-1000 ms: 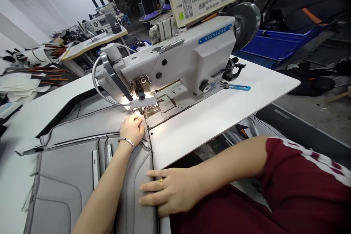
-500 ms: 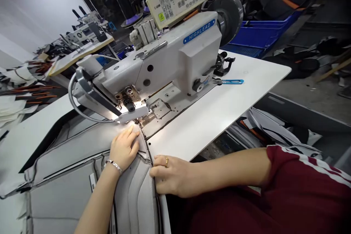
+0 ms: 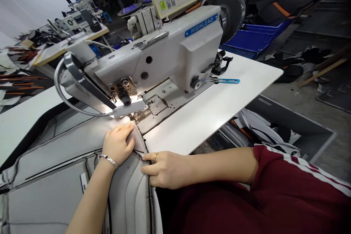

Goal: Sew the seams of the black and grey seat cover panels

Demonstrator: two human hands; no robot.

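A large grey padded seat cover (image 3: 48, 186) with dark piped seams lies under the sewing machine (image 3: 161, 55), its edge running to the lit needle area. My left hand (image 3: 118, 143), a bracelet at its wrist, lies flat on the cover with fingers stretched toward the presser foot, which is mostly hidden behind the lamp (image 3: 127, 109). Nearer my body, my right hand (image 3: 167, 170), with a ring, holds the cover's right edge between fingers and thumb; the thumb is out of sight.
Blue thread snips (image 3: 226, 80) rest on the white tabletop (image 3: 203, 113) beside the machine. Below its right edge, a grey bin (image 3: 315, 135) holds cut pieces. A blue crate (image 3: 252, 38) stands behind. Another sewing table (image 3: 74, 42) is at the far left.
The view has shifted, so the machine and cover appear farther left. My right hand's fingers now reach a little farther over the cover's edge. My left hand remains flat near the needle.
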